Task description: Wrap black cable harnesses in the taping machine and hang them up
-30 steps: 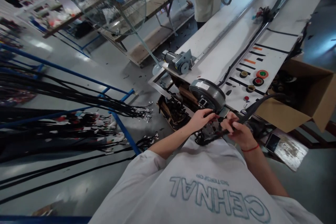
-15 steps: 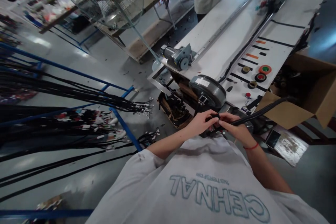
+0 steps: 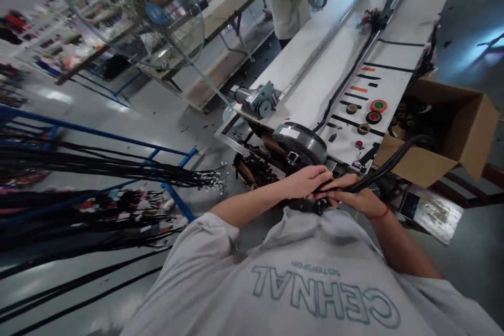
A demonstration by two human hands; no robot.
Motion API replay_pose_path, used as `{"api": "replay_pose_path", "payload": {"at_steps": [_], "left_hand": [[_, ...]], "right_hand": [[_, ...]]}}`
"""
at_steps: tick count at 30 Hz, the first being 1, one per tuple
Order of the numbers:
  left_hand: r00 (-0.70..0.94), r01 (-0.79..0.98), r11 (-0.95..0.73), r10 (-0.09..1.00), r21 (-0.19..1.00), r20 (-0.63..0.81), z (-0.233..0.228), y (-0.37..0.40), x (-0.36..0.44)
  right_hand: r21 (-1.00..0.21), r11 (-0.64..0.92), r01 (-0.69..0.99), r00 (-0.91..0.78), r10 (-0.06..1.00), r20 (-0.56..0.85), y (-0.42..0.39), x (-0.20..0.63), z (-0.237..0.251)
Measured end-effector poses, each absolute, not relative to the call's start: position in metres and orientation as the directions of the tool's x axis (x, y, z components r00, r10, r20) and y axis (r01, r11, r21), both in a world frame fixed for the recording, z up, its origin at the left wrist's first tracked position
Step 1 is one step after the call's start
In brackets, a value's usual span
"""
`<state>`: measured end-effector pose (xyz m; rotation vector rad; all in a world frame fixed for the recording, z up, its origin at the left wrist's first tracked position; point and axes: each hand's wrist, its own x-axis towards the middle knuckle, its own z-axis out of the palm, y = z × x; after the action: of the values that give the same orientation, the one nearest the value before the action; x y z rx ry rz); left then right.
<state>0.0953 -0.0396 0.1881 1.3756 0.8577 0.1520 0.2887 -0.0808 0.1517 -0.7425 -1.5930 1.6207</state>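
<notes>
One cable (image 3: 383, 171) is gripped in the right hand (image 3: 360, 199), its near end hidden among fingers; whether the left hand (image 3: 307, 179) clasps anything, I cannot tell.

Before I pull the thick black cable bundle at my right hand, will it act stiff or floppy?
The cable bundle probably bends readily, since it curves smoothly between your right hand and the open brown cardboard box. It may be somewhat springy, as it arches instead of hanging limp.
</notes>
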Motion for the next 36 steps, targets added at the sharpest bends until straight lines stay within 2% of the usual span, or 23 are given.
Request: {"api": "replay_pose_path", "payload": {"at_steps": [3, 5, 7, 10, 12, 13, 15, 17, 19, 23, 27, 30, 36], "left_hand": [[0.725, 0.412, 0.268, 0.482, 0.871, -0.491, 0.192, -0.035, 0.094], [0.731, 0.446, 0.237, 0.459, 0.863, -0.504, 0.197, -0.032, 0.09], [0.754, 0.486, 0.21, 0.39, 0.848, -0.528, 0.203, -0.03, 0.086], [0.807, 0.508, 0.28, 0.176, 0.814, -0.564, 0.207, -0.033, 0.085], [0.821, 0.494, 0.354, 0.111, 0.794, -0.561, 0.203, -0.036, 0.084], [0.816, 0.478, 0.365, 0.153, 0.799, -0.558, 0.199, -0.037, 0.084], [0.754, 0.44, 0.292, 0.394, 0.849, -0.527, 0.188, -0.036, 0.081], [0.62, 0.453, 0.113, 0.673, 0.885, -0.403, 0.174, -0.035, 0.076], [0.526, 0.525, -0.063, 0.808, 0.849, -0.265, 0.162, -0.035, 0.073], [0.566, 0.606, -0.227, 0.797, 0.762, -0.213, 0.147, -0.043, 0.077], [0.656, 0.478, -0.275, 0.744, 0.834, -0.131, 0.148, -0.052, 0.082], [0.675, 0.385, -0.3, 0.736, 0.873, -0.046, 0.15, -0.055, 0.08], [0.653, 0.35, -0.267, 0.757, 0.898, -0.03, 0.148, -0.067, 0.081]], "right_hand": [[-0.996, 0.041, -0.078, -0.572, 0.817, 0.078, -0.082, 0.293, 0.15], [-0.999, 0.05, -0.012, -0.531, 0.846, 0.049, -0.081, 0.293, 0.149], [-0.999, 0.046, 0.012, -0.516, 0.856, 0.033, -0.08, 0.292, 0.148], [-0.999, -0.001, -0.045, -0.641, 0.767, 0.028, -0.079, 0.289, 0.147], [-0.997, -0.045, -0.07, -0.701, 0.713, 0.017, -0.08, 0.288, 0.147], [-0.996, -0.065, -0.068, -0.698, 0.716, 0.001, -0.08, 0.289, 0.148], [-0.992, -0.108, -0.064, -0.625, 0.78, -0.044, -0.083, 0.292, 0.151], [-0.985, -0.15, -0.091, -0.489, 0.868, -0.087, -0.085, 0.295, 0.154], [-0.977, -0.162, -0.136, -0.349, 0.931, -0.106, -0.086, 0.298, 0.156], [-0.947, -0.172, -0.272, -0.201, 0.972, -0.119, -0.083, 0.291, 0.159], [-0.899, -0.215, -0.381, -0.106, 0.976, -0.189, -0.074, 0.279, 0.154], [-0.892, -0.217, -0.397, -0.078, 0.976, -0.203, -0.072, 0.274, 0.148], [-0.914, -0.192, -0.358, -0.03, 0.98, -0.194, -0.075, 0.27, 0.14]]}}
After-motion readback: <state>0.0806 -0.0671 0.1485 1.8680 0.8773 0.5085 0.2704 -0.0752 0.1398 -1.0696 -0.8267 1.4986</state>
